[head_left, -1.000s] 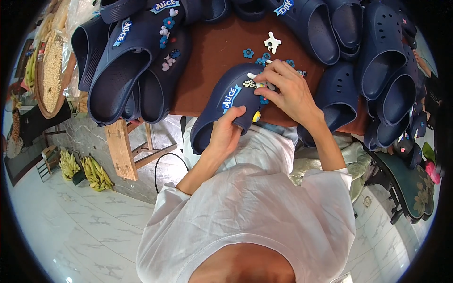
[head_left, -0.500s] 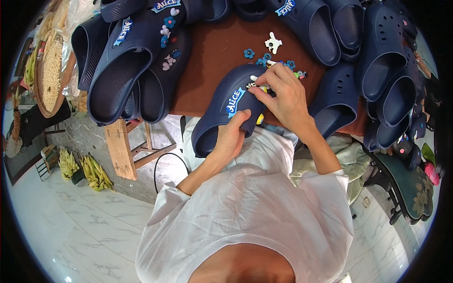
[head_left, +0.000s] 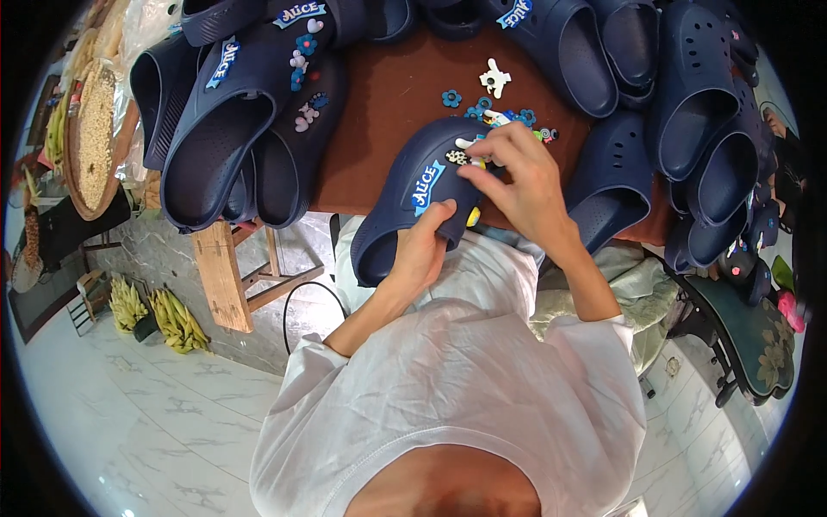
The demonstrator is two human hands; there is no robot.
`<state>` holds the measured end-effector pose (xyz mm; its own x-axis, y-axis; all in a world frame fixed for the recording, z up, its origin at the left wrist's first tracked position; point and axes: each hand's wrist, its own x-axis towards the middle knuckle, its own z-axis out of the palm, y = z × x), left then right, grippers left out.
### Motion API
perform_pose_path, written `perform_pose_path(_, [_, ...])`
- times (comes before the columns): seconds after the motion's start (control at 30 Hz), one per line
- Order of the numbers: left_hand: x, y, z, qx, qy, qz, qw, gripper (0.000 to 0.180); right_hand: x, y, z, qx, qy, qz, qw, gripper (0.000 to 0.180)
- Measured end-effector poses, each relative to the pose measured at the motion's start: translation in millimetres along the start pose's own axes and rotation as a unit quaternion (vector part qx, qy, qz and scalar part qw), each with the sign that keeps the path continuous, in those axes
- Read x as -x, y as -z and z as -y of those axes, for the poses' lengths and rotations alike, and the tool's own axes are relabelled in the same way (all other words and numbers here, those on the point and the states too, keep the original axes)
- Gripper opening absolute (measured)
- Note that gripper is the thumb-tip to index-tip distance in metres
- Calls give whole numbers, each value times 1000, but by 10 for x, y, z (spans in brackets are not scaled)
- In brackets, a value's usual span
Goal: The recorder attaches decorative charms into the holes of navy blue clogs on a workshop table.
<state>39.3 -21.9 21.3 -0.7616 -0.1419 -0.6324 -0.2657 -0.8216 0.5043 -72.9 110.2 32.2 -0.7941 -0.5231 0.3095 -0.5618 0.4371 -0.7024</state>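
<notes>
A navy blue clog (head_left: pixel 412 146) rests at the brown table's near edge, with its heel opening toward me. My left hand (head_left: pixel 422 250) grips it, thumb on the upper by the opening and the other fingers hidden beneath or inside. A blue banner charm (head_left: pixel 425 187) with white lettering is set on the upper. My right hand (head_left: pixel 521 177) is bent in a pinch, thumb and forefinger at the edge of a black-and-white charm (head_left: pixel 457 157) near the toe. Beside that charm is a small white one (head_left: pixel 463 143). A yellow charm (head_left: pixel 473 216) shows on the clog's right side.
Loose flower charms (head_left: pixel 451 98) and a white hand-shaped charm (head_left: pixel 494 78) lie on the brown tabletop (head_left: pixel 392 82). Decorated clogs (head_left: pixel 233 95) crowd the left, and plain ones (head_left: pixel 613 168) the right. A wooden stool (head_left: pixel 222 280) stands at the lower left.
My right fingertips have drawn back slightly to the right, uncovering more of the black-and-white charm. My left hand and the clog stay in place.
</notes>
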Motion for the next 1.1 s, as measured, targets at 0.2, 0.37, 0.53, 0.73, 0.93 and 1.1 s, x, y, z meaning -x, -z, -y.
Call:
perform_pose_path(0.2, [-60,72,26,10,-3,-10,1000,40,15,174,-152,-17,-63,15,998,25])
perform_pose_path(0.37, [-92,71,3,16,24,-15,999,39,41,109,-165,-15,-31,34,999,30])
perform_pose_path(0.53, [-98,93,17,21,24,-9,999,36,0,184,-118,-32,-48,63,996,30])
perform_pose_path(0.73, [-37,2,82,15,14,-37,999,30,-45,137,-84,-8,-91,66,994,27])
perform_pose_path(0.93, [-120,93,-1,47,67,-25,996,38,-79,187,-42,-40,-71,68,994,32])
perform_pose_path(1.1, [-106,-23,-326,93,24,18,995,50,100,279,11,-70,-88,-29,993,40])
